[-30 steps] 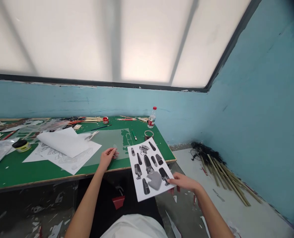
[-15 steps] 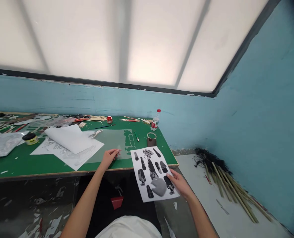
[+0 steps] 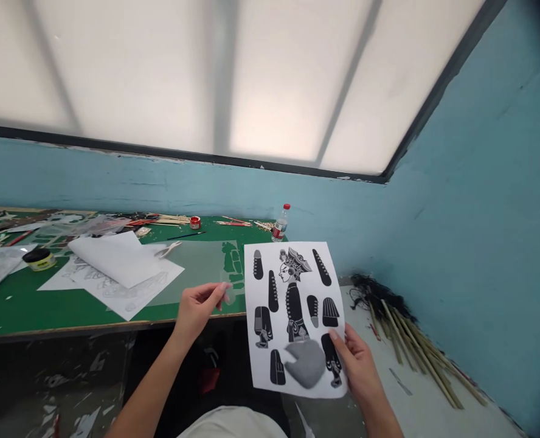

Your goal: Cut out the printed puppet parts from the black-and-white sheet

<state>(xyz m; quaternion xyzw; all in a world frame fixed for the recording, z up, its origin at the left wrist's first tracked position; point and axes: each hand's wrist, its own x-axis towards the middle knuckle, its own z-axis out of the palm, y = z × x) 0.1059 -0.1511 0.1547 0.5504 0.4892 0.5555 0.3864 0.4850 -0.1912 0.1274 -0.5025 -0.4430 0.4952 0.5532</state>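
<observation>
In my right hand [image 3: 354,359] is a white printed sheet [image 3: 279,365], gripped at its lower right edge with the thumb on top. Black-and-grey puppet figure parts are printed on it: a head in profile, a torso, limbs and a grey shape. My left hand [image 3: 201,309] pinches a small translucent piece [image 3: 230,294] between thumb and fingertips, left of the sheet and above the table's front edge. Behind that hand a clear plastic sheet [image 3: 197,261] with cut-out openings lies on the green table [image 3: 115,325].
Left of my hands lie white papers [image 3: 110,258] with drawings, pliers [image 3: 168,249] and a black-lidded jar [image 3: 39,260]. At the back stand a red paint jar [image 3: 195,222] and a water bottle [image 3: 280,225]. Bamboo sticks [image 3: 416,347] lie on the floor to the right.
My right hand has raised the printed sheet closer to me, where it now covers the keys and green-handled tool. My left hand has lifted slightly, with the small piece showing more clearly.
</observation>
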